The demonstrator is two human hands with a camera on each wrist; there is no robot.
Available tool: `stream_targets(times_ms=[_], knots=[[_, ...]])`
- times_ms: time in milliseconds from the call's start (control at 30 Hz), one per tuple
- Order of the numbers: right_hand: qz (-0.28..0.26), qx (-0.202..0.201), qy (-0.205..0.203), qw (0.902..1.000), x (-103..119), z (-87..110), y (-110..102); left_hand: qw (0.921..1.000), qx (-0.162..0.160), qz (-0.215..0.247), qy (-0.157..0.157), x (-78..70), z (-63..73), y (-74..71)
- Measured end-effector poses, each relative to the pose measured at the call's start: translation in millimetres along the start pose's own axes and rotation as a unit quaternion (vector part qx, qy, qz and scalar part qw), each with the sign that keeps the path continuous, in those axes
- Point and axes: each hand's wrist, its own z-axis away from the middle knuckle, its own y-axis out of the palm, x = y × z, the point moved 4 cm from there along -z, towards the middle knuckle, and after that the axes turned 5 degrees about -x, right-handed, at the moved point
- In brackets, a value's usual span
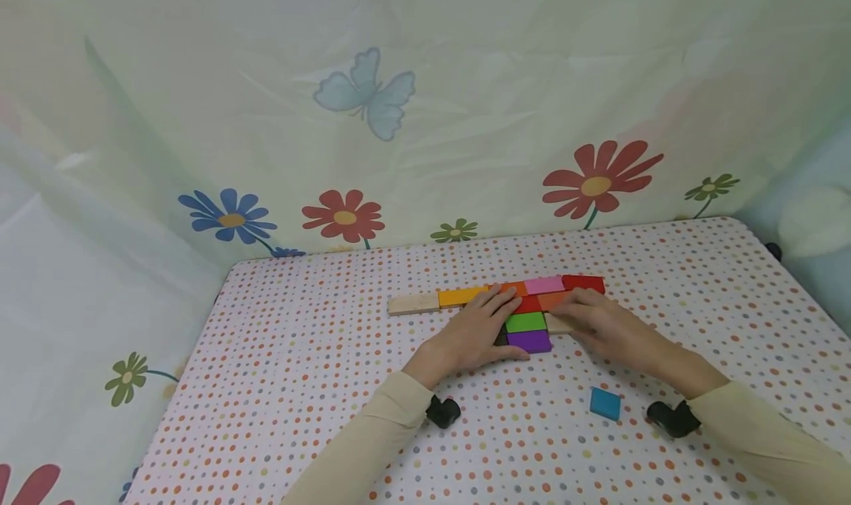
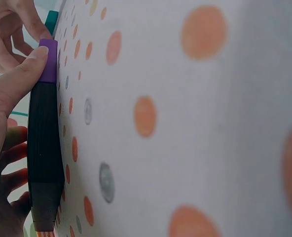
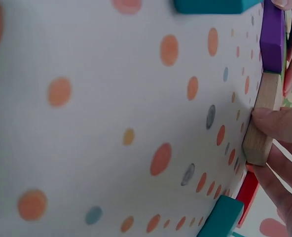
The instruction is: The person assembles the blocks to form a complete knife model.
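Coloured blocks lie joined in rows on the dotted table. My left hand point(image 1: 475, 331) rests over them, fingers spread, its thumb against the purple block point(image 1: 529, 341). A long black block point(image 2: 43, 133) runs from the purple one beneath that hand. My right hand point(image 1: 605, 328) pinches a plain wooden block point(image 3: 262, 118) between thumb and fingers, its end right at the purple block. Behind the purple block sits a green block point(image 1: 525, 322). Red point(image 1: 530, 303) and orange point(image 1: 552, 300) blocks lie beyond, partly covered by the hands.
A blue block point(image 1: 605, 403) lies apart, nearer me. The back row holds a plain wooden block point(image 1: 414, 303), a yellow block point(image 1: 460, 297), a pink block point(image 1: 544, 285) and a red block point(image 1: 585, 283). A teal block point(image 3: 222, 217) shows low in the right wrist view.
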Motion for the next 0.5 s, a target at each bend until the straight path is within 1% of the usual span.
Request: stream_targets(times_ms=[133, 367, 500], knots=[[0.007, -0.005, -0.003, 1.0, 1.0, 0.0, 0.4, 1.0, 0.0, 0.001, 0.0, -0.4, 0.3, -0.5], [0.036, -0.021, -0.023, 0.9989, 3.4, 1.1, 0.0, 1.0, -0.005, -0.001, 0.0, -0.2, -0.1, 0.1], [0.041, -0.028, -0.028, 0.9984, 3.3, 2.1, 0.4, 1.0, -0.004, -0.002, 0.0, -0.5, 0.1, -0.2]])
